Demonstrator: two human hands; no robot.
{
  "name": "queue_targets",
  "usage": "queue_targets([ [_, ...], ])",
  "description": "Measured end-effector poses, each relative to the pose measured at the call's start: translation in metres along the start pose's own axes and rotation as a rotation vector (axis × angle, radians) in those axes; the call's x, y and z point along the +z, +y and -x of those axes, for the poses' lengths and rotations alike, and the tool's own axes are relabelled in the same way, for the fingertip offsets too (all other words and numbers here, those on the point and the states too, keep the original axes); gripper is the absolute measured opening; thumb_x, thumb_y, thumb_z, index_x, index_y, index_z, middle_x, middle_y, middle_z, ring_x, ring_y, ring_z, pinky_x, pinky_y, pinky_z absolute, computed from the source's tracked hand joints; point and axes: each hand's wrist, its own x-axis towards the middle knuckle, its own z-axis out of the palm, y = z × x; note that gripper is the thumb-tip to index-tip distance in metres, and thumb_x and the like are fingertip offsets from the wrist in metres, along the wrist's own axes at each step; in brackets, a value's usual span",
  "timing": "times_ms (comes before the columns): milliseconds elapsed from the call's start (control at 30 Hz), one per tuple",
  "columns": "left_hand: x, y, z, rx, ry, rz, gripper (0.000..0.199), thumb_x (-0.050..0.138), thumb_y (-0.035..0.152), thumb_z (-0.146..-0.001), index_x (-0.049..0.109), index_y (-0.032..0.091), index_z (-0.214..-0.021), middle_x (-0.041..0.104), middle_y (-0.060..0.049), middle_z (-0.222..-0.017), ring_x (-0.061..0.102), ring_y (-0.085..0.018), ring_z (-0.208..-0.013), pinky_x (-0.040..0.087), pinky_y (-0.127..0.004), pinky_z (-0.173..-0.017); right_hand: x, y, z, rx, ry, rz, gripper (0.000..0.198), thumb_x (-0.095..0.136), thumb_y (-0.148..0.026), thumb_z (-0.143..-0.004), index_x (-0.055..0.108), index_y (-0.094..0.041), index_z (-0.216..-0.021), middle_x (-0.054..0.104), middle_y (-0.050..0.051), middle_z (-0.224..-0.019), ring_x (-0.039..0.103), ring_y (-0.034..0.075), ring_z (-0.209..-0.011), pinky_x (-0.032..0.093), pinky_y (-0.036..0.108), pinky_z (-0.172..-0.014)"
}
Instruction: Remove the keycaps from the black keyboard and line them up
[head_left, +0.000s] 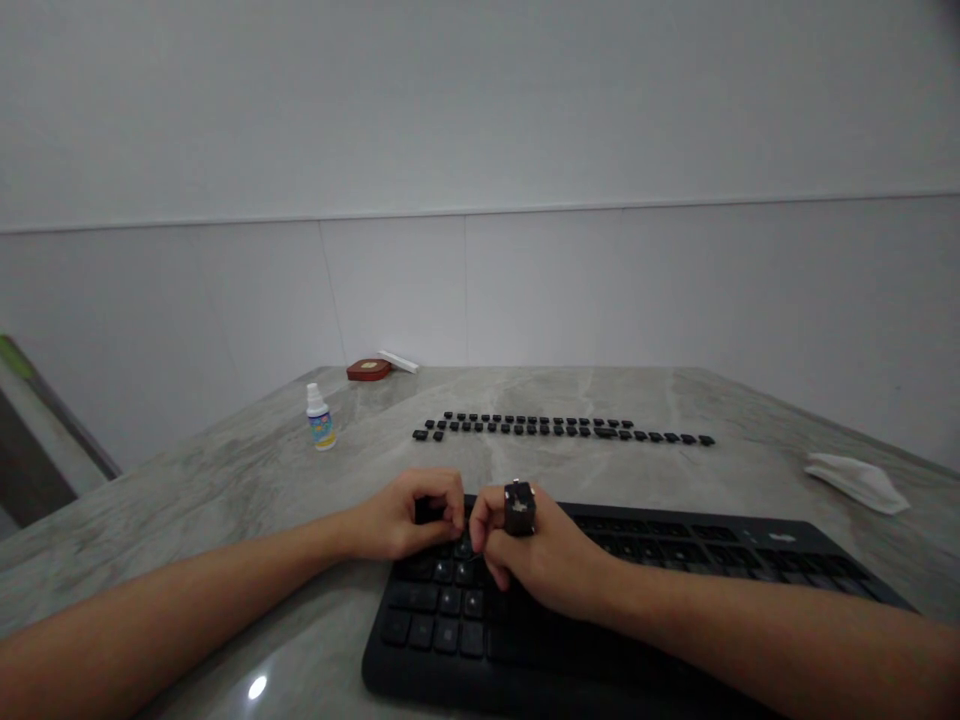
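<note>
A black keyboard (450,670) lies at the table's near side, with keycaps on its lower left and bare key positions along its upper rows. Over its upper left part is my left hand (420,512), thumb and fingertips drawn together in a pinch. Close beside it, my right hand (529,550) bends over the keys with its fingers curled together. A thin light line shows by the right fingertips; what either hand pinches is too small to make out. A black boxy piece (519,508) sits around a finger of my right hand.
Loose black keycaps (540,425) stand in rows behind the keyboard. A white bottle (320,418) with a blue and yellow label is at left. A reddish-brown case (368,370) and a white flat item (399,361) lie far back; a white cloth (856,482) lies right.
</note>
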Motion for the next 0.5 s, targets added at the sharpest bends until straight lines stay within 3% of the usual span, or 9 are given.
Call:
queue_targets([
  [133, 0.0003, 0.0043, -0.0004, 0.134, 0.013, -0.097, 0.012, 0.053, 0.015, -0.087, 0.061, 0.013, -0.078, 0.059, -0.005, -0.078, 0.054, -0.015, -0.073, 0.045, -0.028, -0.069, 0.0018, -0.0025, -0.0017, 0.052, 0.072, -0.050, 0.018, 0.044, -0.003, -0.062, 0.056, -0.017, -0.063, 0.045, -0.008, -0.041, 0.038, 0.008, -0.040, 0.028, 0.020, -0.042],
  [267, 0.0008, 0.0097, 0.0003, 0.303, -0.023, -0.193, 0.016, 0.050, 0.015, -0.085, 0.066, 0.016, -0.089, 0.062, -0.009, -0.087, 0.057, -0.020, -0.083, 0.046, -0.035, -0.078, 0.0016, -0.0025, -0.0037, -0.048, 0.106, -0.097, 0.017, 0.044, -0.004, -0.060, 0.055, -0.017, -0.059, 0.042, -0.009, -0.041, 0.034, 0.007, -0.041, 0.028, 0.021, -0.044],
  [500, 0.0020, 0.0100, -0.0015, 0.314, -0.018, -0.143, 0.009, 0.059, 0.016, -0.083, 0.067, 0.014, -0.088, 0.064, -0.010, -0.090, 0.059, -0.020, -0.086, 0.048, -0.034, -0.079, 0.0015, -0.0037, -0.0025, -0.063, 0.069, -0.227, 0.010, 0.046, -0.014, -0.058, 0.055, -0.017, -0.059, 0.042, -0.007, -0.043, 0.033, 0.008, -0.042, 0.025, 0.023, -0.042],
])
